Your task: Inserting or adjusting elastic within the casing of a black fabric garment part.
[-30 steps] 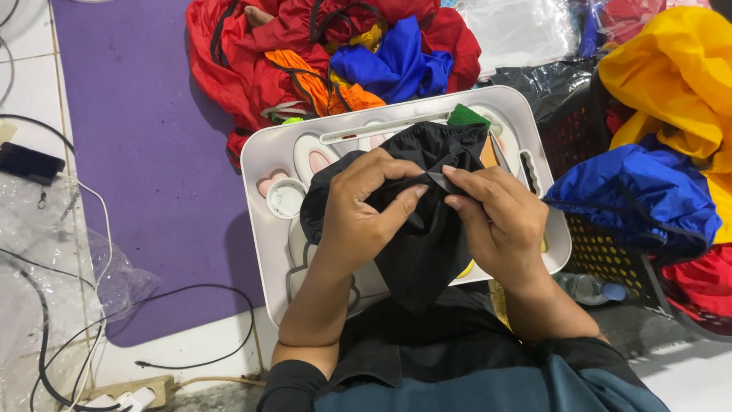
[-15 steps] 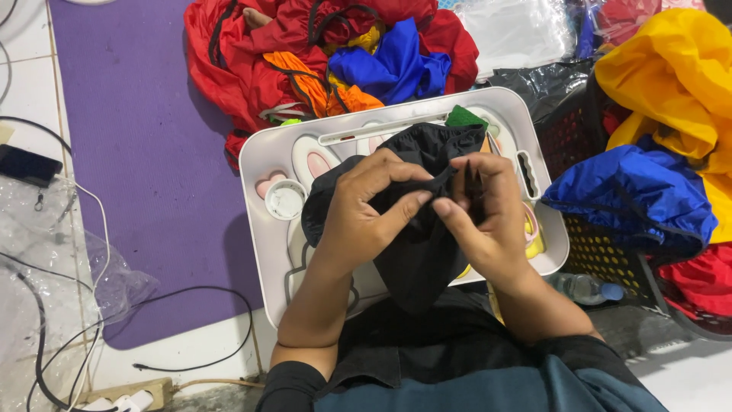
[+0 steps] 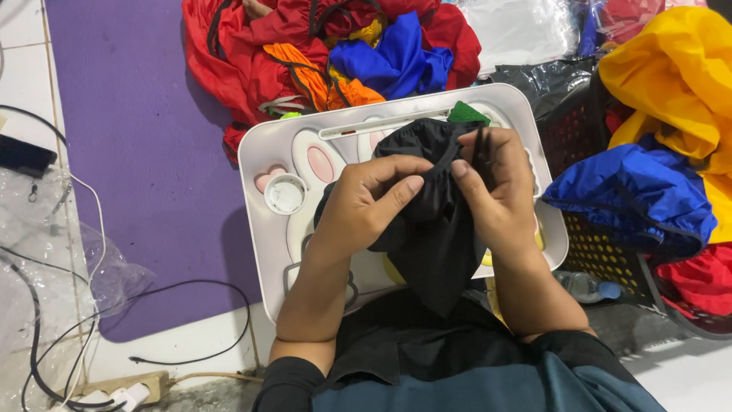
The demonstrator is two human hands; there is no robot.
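Both hands hold a black fabric pouch (image 3: pixel 435 236) above a white lap tray (image 3: pixel 263 229) with pink rabbit shapes. My left hand (image 3: pixel 366 202) pinches the gathered top edge of the pouch from the left. My right hand (image 3: pixel 499 191) grips the same edge from the right, with a black drawstring running up between its fingers. The pouch's lower end hangs down to a point over my lap. A green piece of cloth (image 3: pixel 467 113) peeks out behind the pouch at the tray's far edge.
A heap of red, orange and blue fabric (image 3: pixel 335 53) lies beyond the tray on a purple mat (image 3: pixel 130 152). Yellow and blue fabric (image 3: pixel 656 152) drapes over a black basket (image 3: pixel 602 252) at right. Cables (image 3: pixel 91 336), a power strip and clear plastic lie at left.
My right hand has shifted along the pouch's top edge and now pulls the drawstring upward. The gathered opening has bunched tighter between both hands.
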